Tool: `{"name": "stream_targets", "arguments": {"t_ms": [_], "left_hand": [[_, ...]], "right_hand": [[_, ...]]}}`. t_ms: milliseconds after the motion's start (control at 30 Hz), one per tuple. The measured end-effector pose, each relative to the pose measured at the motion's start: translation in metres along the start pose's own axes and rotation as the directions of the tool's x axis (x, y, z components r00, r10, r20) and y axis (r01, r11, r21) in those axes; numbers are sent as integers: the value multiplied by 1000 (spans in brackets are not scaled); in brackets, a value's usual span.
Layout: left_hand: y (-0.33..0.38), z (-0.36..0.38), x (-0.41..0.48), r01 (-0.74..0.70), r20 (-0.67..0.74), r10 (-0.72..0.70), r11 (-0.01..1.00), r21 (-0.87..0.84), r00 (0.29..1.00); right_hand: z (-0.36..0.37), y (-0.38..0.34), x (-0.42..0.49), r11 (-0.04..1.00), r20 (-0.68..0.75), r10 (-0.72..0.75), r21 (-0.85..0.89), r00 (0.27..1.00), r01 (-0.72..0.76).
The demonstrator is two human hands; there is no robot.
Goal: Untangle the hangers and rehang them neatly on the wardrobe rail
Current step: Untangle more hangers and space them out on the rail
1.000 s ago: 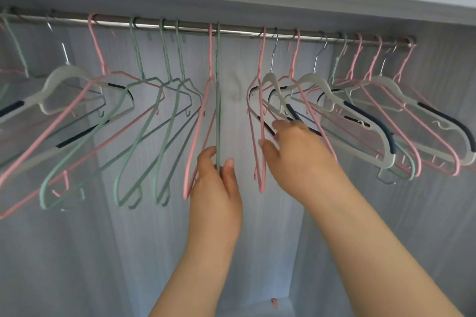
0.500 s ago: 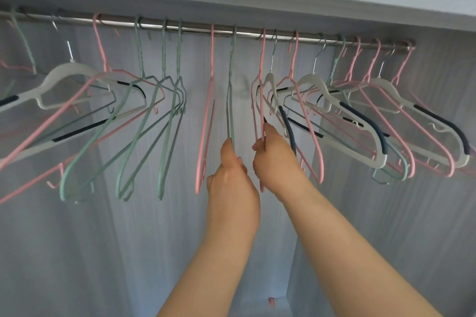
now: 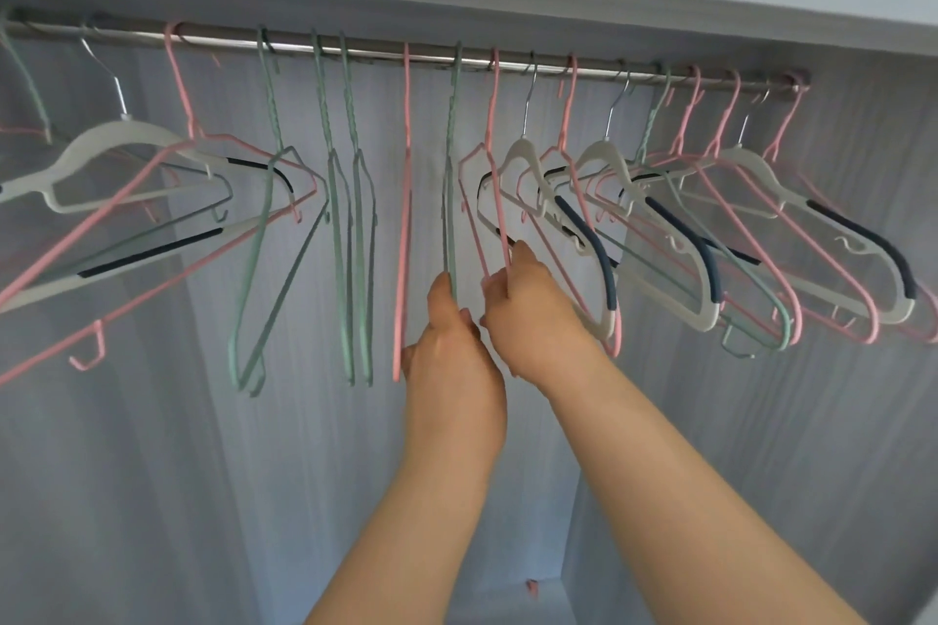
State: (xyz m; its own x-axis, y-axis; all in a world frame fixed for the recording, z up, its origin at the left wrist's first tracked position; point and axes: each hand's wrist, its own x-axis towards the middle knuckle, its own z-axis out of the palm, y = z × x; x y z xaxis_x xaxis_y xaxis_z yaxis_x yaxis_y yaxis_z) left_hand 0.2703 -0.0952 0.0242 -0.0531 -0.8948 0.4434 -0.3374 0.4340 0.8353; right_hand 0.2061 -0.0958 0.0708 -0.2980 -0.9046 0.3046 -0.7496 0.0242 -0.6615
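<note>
A metal wardrobe rail (image 3: 386, 55) runs across the top, hung with several pink, green and white hangers. At the middle a green hanger (image 3: 449, 178) hangs edge-on, and my left hand (image 3: 451, 345) is shut on its lower end. Just right of it hangs a pink hanger (image 3: 495, 168); my right hand (image 3: 533, 315) grips its lower part. Left of the green one, another pink hanger (image 3: 404, 218) hangs straight beside my left hand. On the right, white hangers with dark grips (image 3: 599, 259) overlap pink and green ones in a crowded bunch.
On the left, a white hanger (image 3: 122, 142) and pink and green hangers (image 3: 264, 239) hang skewed and crossing each other. Grey wardrobe walls (image 3: 152, 472) enclose the space. A small pink item (image 3: 531, 588) lies on the wardrobe floor far below.
My left hand slid the green hanger to the right along the rail, away from the pink one. My right hand moved left from the white hangers and took hold of the pink hanger.
</note>
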Motion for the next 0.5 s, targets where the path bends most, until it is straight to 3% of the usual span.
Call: {"name": "stream_targets", "arguments": {"t_ms": [100,200,300,400,433,500], "left_hand": [[-6,0,-1,-113,-80,115,993,20,990],[-8,0,-5,-151,-146,151,988,8,978],[-7,2,-12,-171,-245,182,983,66,952],[8,6,-29,-353,-386,364,930,103,847],[14,9,-35,-418,-382,413,905,74,827],[29,19,-46,-451,-281,418,890,-62,864]], "right_hand": [[-14,6,-24,969,-48,-143,-209,988,130],[-40,13,-44,938,-237,-332,-186,913,293],[-65,23,-39,950,-365,-310,-150,878,273],[-76,29,-24,965,-341,-249,-167,907,202],[-77,31,-18,968,-317,-234,-166,919,189],[-78,32,-7,970,-263,-214,-171,941,173]]}}
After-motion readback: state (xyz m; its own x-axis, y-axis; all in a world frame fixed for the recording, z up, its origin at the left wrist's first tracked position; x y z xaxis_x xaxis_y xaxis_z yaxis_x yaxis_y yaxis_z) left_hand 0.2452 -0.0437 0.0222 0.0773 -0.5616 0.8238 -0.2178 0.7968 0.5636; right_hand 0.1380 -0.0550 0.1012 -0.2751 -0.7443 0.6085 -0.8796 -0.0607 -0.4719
